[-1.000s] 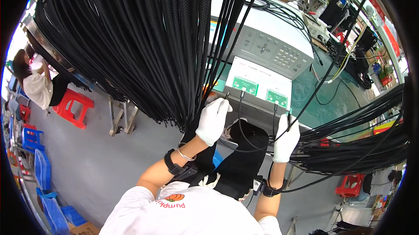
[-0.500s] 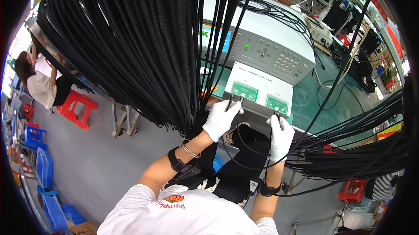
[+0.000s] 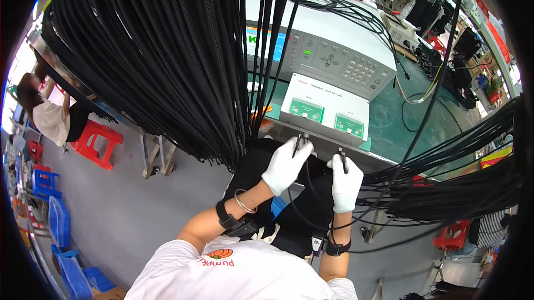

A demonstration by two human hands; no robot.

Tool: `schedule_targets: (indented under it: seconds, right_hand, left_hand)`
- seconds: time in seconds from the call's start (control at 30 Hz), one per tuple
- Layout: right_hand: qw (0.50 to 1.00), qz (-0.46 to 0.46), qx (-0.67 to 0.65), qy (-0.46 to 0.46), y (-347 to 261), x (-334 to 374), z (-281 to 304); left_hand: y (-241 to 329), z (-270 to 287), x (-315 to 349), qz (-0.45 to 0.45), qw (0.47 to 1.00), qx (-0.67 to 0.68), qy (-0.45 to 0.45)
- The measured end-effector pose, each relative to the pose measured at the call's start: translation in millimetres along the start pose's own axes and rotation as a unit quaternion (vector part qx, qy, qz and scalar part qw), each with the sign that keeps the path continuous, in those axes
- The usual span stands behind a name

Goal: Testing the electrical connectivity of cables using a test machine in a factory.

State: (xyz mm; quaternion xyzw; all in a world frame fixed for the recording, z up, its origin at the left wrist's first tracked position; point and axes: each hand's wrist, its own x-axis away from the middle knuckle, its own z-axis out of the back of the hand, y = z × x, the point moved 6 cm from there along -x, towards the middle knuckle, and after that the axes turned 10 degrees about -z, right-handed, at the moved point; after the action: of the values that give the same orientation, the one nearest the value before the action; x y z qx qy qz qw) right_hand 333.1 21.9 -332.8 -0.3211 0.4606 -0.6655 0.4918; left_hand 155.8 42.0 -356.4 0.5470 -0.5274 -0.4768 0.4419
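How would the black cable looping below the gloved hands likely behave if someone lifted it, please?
The black cable probably flexes easily, since it hangs in a loose curve below the left hand. It looks thin, so it is likely light for its length. The plug in the right hand seems stiffer, as it juts straight out of the grip.

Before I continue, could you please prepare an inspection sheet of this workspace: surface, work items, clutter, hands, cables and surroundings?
Surface: green tabletop, partly covered by equipment.
Work items: white box with two green panels, before a grey-and-white instrument.
Clutter: loose black cables across the instrument's top.
Hands: left gloved hand holds at least one black cable end; right gloved hand holds a black connector; both apart from the box.
Cables: large hanging black bundle at left; another bundle at right.
Surroundings: seated co-worker, red stool, blue bins.
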Motion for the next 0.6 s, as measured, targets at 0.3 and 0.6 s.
schedule_targets:
  seconds: [0.3,0.6]
  right_hand:
    - [0.979,-0.105,-0.161,-0.067,19.4,-17.2,-2.3]
    - [0.968,-0.126,-0.195,-0.095,11.6,-16.9,-9.6]
  left_hand:
    - [-1.6,-4.9,-20.2,0.094,0.955,0.239,-0.150]
    - [-5.6,-10.8,-31.4,0.111,0.896,0.361,-0.232]
